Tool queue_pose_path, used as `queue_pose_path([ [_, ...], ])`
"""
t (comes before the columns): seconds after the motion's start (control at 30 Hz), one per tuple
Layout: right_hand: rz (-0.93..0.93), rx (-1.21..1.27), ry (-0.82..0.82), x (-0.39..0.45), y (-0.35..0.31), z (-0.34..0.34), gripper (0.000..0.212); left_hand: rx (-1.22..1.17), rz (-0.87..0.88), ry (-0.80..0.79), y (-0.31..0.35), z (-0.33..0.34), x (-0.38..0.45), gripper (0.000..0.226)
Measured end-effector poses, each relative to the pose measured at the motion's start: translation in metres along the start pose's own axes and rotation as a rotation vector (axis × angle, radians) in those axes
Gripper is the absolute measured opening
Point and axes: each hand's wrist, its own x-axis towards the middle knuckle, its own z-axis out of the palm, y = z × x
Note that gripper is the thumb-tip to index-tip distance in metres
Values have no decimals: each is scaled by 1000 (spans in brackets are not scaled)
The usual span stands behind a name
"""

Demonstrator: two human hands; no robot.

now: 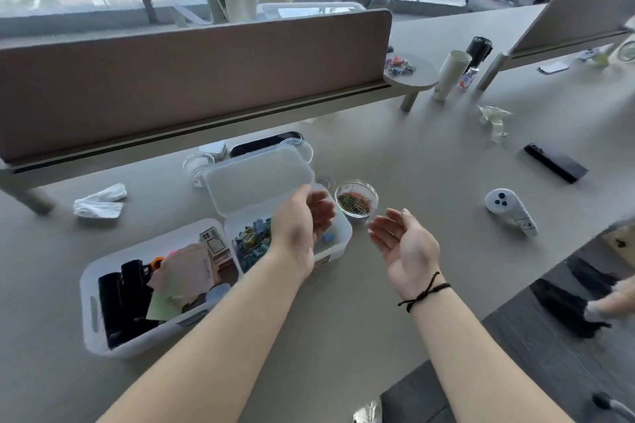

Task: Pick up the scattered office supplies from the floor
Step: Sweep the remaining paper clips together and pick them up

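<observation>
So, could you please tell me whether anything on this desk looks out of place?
A crumpled white cloth lies left of the open box, and a crumpled wrapper sits loose at right.

Colours on grey desk (395, 302)

Multicoloured paper clips (354, 203) seen in clear bowl (357, 187); translucent white box (338, 237) filled with blue-yellow binder clips (252, 240); white tray (90, 302) with pink and green notes (178, 282); brown divider (192, 79); white controller (510, 208).

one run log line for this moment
left hand: open, over clip box | right hand: open, palm up, empty | clip bowl: on desk
</observation>
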Motion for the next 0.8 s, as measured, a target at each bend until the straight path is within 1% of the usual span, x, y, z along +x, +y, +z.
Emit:
queue_pose_path([
  [0.17,-62,77,146,-128,56,-31,27,111,-61,-153,0,-74,-70,34],
  [0.27,-51,113,240,-192,96,-51,22,182,-130,-192,-17,-112,-112,33],
  [0.37,-5,117,342,-243,138,-68,17,268,-210,-220,-47,-144,-150,31],
  [0.53,43,93,456,-308,205,-120,16,377,-322,-318,-118,-191,-199,29],
  [0.67,57,21,534,-331,271,-173,14,480,-324,-320,-186,-235,-213,32],
  [0.8,83,-69,573,-331,367,-243,12,612,-272,-283,-271,-287,-201,45],
])
